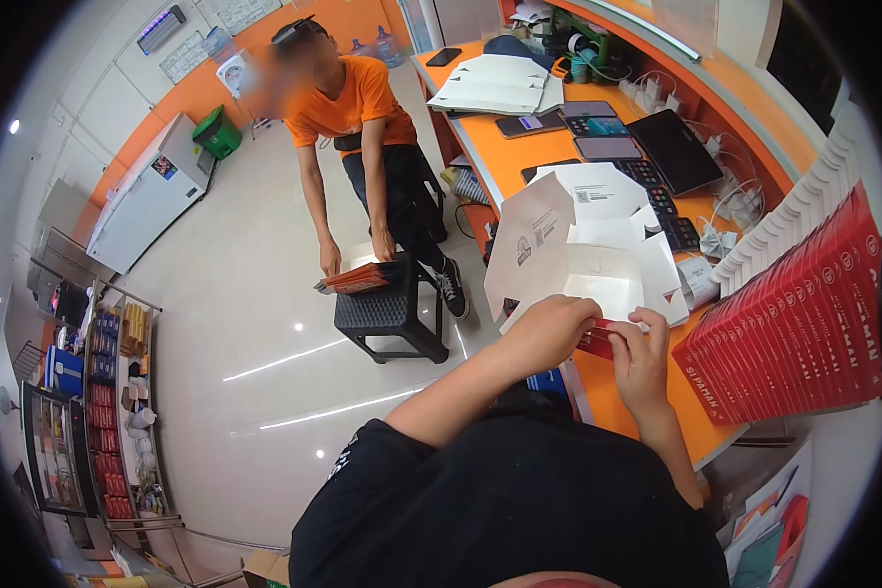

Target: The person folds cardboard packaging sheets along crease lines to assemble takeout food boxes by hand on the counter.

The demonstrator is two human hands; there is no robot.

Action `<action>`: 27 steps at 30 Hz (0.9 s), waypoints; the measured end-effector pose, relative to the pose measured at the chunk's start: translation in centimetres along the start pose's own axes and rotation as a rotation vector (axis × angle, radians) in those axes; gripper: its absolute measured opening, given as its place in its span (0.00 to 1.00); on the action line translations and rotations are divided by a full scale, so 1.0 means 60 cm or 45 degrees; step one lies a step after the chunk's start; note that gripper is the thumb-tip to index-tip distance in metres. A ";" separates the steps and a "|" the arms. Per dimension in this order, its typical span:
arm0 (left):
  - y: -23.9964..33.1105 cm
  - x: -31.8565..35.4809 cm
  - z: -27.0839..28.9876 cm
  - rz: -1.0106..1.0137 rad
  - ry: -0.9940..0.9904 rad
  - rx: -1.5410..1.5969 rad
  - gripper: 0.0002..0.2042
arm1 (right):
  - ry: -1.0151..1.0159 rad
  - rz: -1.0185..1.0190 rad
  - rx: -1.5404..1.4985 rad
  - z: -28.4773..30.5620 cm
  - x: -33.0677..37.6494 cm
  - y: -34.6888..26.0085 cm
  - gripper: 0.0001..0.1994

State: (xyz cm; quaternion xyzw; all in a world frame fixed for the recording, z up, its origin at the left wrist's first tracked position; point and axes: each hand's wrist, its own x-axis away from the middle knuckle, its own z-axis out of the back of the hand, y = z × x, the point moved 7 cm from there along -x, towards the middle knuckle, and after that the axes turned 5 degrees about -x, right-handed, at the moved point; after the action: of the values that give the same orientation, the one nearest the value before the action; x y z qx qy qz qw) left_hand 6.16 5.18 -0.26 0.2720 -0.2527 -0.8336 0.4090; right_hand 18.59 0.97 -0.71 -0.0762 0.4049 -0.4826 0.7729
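Note:
A partly folded cardboard box (pixel 608 260), white inside and red outside, lies on the orange counter (pixel 608 392) in front of me. Its large flaps spread out to the left and the far side. My left hand (pixel 557 321) grips the near red edge with fingers bent round it. Close beside it, my right hand (pixel 643 361) pinches the same edge between thumb and fingers. To the right rises a tall stack of folded red boxes (pixel 789 323), with white edges along its far side.
Phones (pixel 598 127), a black tablet (pixel 674 152) and cables lie further along the counter. Flat white cardboard sheets (pixel 495 83) are piled at its far end. Across from me, a person in an orange shirt (pixel 358 103) handles cardboard on a black stool (pixel 382 304).

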 end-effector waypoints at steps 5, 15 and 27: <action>0.004 0.005 0.013 -0.056 0.059 -0.005 0.06 | -0.047 0.268 0.244 -0.003 0.002 -0.043 0.35; 0.122 0.048 0.101 -0.695 0.857 -0.397 0.13 | 0.135 0.207 0.272 0.023 -0.002 -0.014 0.32; 0.007 0.032 0.082 -0.186 0.652 0.195 0.14 | 0.205 0.318 0.296 0.053 -0.013 -0.045 0.29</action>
State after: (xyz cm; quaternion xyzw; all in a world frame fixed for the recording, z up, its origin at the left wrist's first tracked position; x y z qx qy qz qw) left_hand 2.13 4.35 3.10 0.5216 -0.1829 -0.7435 0.3765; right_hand 18.77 -0.66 3.20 0.1033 0.4131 -0.4312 0.7955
